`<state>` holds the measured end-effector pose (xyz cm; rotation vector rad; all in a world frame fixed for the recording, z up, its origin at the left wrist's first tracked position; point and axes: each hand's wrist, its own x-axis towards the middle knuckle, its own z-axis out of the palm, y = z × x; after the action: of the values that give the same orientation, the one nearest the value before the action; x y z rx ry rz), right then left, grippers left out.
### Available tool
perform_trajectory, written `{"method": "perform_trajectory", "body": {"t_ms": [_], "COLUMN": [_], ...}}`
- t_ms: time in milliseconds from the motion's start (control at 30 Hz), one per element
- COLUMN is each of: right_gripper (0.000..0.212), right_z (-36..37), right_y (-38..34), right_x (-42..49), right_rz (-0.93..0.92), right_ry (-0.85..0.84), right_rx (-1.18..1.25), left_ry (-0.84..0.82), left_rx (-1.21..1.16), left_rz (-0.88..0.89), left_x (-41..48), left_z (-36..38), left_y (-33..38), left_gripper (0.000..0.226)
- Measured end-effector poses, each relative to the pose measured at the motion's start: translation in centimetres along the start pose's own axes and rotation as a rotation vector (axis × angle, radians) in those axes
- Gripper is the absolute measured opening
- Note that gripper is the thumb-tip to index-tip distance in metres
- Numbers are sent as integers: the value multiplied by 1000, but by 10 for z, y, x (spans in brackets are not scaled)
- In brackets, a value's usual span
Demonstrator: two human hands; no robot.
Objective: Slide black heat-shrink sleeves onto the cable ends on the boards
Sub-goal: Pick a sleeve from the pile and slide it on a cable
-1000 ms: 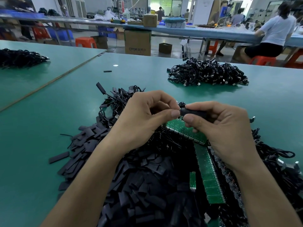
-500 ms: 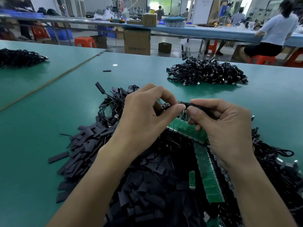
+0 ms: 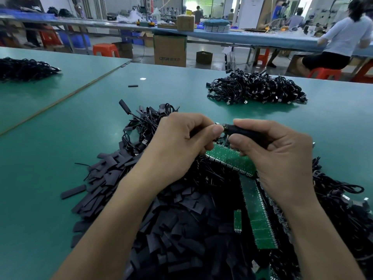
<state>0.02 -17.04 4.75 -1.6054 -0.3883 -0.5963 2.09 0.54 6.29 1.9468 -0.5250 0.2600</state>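
Note:
My right hand (image 3: 276, 156) pinches a black heat-shrink sleeve (image 3: 242, 131) between thumb and forefinger, held level above the pile. My left hand (image 3: 177, 146) meets it from the left, its thumb and curled fingers pinching the cable end (image 3: 222, 125) whose small board tip pokes out of the sleeve's left mouth. Below the hands lie green board strips (image 3: 232, 158), one long strip (image 3: 258, 215) running toward me. A heap of loose black sleeves (image 3: 171, 219) lies under my forearms. Most of the held cable is hidden by my fingers.
Tangled black cables (image 3: 145, 126) lie behind the left hand, and more cables (image 3: 343, 209) lie at the right. A separate cable heap (image 3: 256, 87) sits far right on the green table (image 3: 60, 158). Another heap (image 3: 24, 67) is far left. A person sits at the rear bench.
The sleeve has slid further along the cable end, whose tip now shows at the sleeve's left mouth. Both hands shifted slightly; the left thumb presses at the sleeve's opening.

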Motion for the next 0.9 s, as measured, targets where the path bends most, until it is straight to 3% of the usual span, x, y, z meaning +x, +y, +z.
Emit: {"method": "perform_trajectory", "body": {"t_ms": [200, 367, 667, 800, 900], "right_gripper": [17, 15, 20, 20, 32], "right_z": [-2, -4, -5, -2, 2], "right_y": [6, 10, 4, 4, 4], "right_x": [0, 1, 1, 1, 0], "right_rz": [16, 60, 17, 34, 25], "right_ry": [16, 16, -77, -56, 0], "right_rx": [2, 41, -33, -31, -42], "left_ry": [-40, -89, -129, -154, -147], "left_rx": [256, 468, 424, 413, 366], "left_rz": [98, 195, 182, 144, 88], "left_x": [-1, 1, 1, 1, 0], "left_z": [2, 5, 3, 4, 5], "left_y": [4, 4, 1, 3, 5], "left_gripper": [19, 34, 28, 24, 25]}}
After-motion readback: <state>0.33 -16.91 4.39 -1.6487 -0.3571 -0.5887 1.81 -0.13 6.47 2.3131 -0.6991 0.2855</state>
